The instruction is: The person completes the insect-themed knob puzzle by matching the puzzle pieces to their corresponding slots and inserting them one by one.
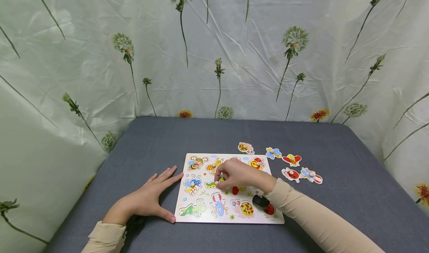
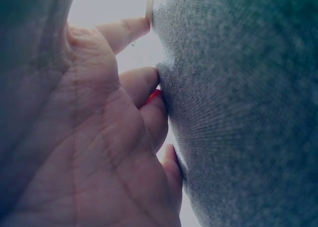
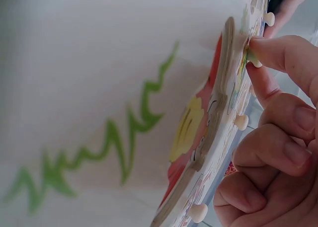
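A white wooden insect puzzle board [image 1: 258, 220] lies on the dark grey table. My right hand [image 1: 236, 174] is over its middle, thumb and index finger pinching the knob of a green caterpillar piece [image 1: 210, 185]. In the right wrist view the caterpillar piece [image 3: 253, 59] is mostly behind those fingertips, while the other fingers curl loosely. Nearer that camera is the red and yellow butterfly-shaped recess [image 3: 188, 130]. My left hand [image 1: 151, 196] lies on the table with fingers spread, fingertips and thumb at the board's left edge. Pieces such as the bee [image 1: 195, 163] sit in the top row.
Loose pieces lie beyond the board's right side: a snail [image 1: 245, 147], a blue winged insect [image 1: 273, 153], a red butterfly [image 1: 292, 160], a ladybug [image 1: 291, 174] and a beetle [image 1: 311, 175]. A flowered curtain [image 1: 201, 82] hangs behind the table [image 1: 161, 137].
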`<state>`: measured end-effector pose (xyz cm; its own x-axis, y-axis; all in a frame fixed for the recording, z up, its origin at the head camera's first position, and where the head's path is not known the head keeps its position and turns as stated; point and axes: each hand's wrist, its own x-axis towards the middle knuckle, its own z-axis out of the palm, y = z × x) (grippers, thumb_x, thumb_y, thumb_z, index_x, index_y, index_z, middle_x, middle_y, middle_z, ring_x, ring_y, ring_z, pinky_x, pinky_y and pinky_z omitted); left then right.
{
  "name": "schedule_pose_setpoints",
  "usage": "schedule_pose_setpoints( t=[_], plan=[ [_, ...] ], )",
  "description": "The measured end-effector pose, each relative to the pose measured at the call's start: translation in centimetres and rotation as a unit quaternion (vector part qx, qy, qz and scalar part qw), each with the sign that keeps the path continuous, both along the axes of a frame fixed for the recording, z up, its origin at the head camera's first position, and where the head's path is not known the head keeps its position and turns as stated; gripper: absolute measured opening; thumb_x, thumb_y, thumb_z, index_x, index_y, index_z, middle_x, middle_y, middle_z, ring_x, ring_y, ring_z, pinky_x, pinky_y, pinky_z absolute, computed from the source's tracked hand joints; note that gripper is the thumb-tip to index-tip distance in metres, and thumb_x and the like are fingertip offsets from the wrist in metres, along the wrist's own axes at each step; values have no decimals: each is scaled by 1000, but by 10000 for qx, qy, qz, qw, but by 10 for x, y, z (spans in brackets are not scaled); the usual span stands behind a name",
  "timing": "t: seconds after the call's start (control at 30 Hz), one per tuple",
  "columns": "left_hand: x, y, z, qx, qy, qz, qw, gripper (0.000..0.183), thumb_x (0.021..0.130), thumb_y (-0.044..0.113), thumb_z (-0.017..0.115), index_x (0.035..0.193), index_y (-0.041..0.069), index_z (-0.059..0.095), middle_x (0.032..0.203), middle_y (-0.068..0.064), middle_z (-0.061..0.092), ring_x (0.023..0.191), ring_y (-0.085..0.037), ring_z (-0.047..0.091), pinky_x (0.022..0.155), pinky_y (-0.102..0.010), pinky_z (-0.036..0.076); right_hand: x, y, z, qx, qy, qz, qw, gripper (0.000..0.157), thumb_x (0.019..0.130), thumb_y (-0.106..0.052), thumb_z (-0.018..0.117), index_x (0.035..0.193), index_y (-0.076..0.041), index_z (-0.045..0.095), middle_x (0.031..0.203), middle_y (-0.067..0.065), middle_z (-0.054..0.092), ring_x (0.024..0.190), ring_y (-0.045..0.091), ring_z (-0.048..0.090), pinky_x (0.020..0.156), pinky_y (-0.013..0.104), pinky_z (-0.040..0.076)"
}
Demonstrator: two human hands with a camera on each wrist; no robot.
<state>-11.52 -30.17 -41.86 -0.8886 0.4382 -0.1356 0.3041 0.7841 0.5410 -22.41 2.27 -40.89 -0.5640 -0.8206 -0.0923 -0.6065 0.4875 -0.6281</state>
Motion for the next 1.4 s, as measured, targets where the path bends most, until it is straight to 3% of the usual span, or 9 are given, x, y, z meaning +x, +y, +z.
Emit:
schedule_pose_setpoints(
  t=[0.63,0.97,1.2,1.4],
  plan=[
    [-1,0,-3,-80,4,-15,10000,134,64,69,95,172,22,31,181,-18,17,164,-53,19,128,-77,12,1,4,-2,-65,-136,-31,9999,6,98,-20,79,96,-15,80,56,-12,42,49,1,36,57,18,33],
    [-2,0,-4,-86,-37,33,10000,134,64,70,95,172,22,31,181,-18,16,164,-52,18,129,-77,10,-3,15,2,-214,-474,32,9986,7,99,-17,79,106,-15,80,57,-11,45,51,2,39,58,18,35],
    [-2,0,-7,-58,-28,38,10000,135,64,70,95,172,22,31,181,-18,16,164,-52,18,129,-76,10,-9,35,9,-352,-567,-271,9974,14,100,-17,75,112,-12,80,58,-9,41,51,5,34,58,19,36],
    [-2,0,-5,-54,7,-35,10000,134,65,68,95,172,22,30,181,-19,16,164,-52,18,128,-77,10,-15,57,12,-366,-347,-623,9968,20,100,-22,77,117,-11,81,60,-9,41,54,5,36,58,20,34]
  ],
)
